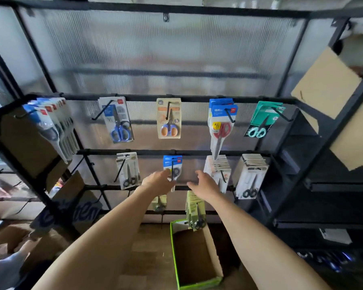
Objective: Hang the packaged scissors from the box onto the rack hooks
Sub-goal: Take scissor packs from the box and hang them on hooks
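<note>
A blue-topped scissors pack hangs on a black hook of the rack's second bar. My left hand holds the lower part of this pack, fingers curled round its edge. My right hand hovers just to the right of it with fingers spread, touching nothing. Below, on the floor, stands the green-rimmed cardboard box; its inside looks bare.
Other scissors packs hang on the top bar and second bar, with more stacks at the right and left. Lower packs hang over the box. Black shelves stand at the right, cardboard boxes at the lower left.
</note>
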A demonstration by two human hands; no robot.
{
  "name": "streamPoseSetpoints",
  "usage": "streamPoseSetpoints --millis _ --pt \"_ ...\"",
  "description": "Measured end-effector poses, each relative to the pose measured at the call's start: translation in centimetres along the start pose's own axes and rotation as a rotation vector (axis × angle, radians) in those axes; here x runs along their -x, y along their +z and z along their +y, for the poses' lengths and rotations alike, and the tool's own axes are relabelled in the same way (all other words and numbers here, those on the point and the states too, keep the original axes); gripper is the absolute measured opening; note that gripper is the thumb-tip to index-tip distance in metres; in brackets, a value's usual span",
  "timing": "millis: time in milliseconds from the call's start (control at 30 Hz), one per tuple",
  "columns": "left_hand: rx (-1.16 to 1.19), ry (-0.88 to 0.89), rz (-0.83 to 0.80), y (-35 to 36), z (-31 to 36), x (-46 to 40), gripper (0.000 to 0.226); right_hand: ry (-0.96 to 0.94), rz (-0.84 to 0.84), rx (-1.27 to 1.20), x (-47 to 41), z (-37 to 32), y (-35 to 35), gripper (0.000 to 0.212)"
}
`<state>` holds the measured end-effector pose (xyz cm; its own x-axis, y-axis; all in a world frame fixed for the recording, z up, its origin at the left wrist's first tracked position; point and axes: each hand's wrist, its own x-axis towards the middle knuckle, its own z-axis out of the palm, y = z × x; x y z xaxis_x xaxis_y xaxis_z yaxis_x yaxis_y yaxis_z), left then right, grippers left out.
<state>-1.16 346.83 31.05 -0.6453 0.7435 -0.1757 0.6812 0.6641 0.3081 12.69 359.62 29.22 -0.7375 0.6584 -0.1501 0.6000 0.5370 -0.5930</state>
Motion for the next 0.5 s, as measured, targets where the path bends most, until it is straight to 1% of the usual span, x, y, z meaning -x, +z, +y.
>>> streamPoseSetpoints --millis 133,200,300,367,500 --pt "-0.024 0.062 0.008 -2.3 -1.7 0.4 0.045 0.001 0.033 0.067 1.0 -2.6 -0.5 0.067" --pt "-0.076 0.102 0.005 -3.4 -2.5 0.3 0.045 -0.003 0.062 0.069 1.6 -3.8 -0.5 0.064" --pt "-0.078 0.141 0.059 -4.8 -3.1 0.5 0.049 -0.012 0.113 0.079 2.6 -5.3 -0.8 0.063" --pt "-0.084 0.165 0.087 -5.5 -3.1 0.9 0.046 -0.011 0.138 0.077 3.3 -5.9 -0.9 0.065" --pt "-0.107 0.202 0.09 -6.5 -3.2 1.3 0.039 -0.007 0.15 0.1 4.5 -6.6 -1.4 0.065"
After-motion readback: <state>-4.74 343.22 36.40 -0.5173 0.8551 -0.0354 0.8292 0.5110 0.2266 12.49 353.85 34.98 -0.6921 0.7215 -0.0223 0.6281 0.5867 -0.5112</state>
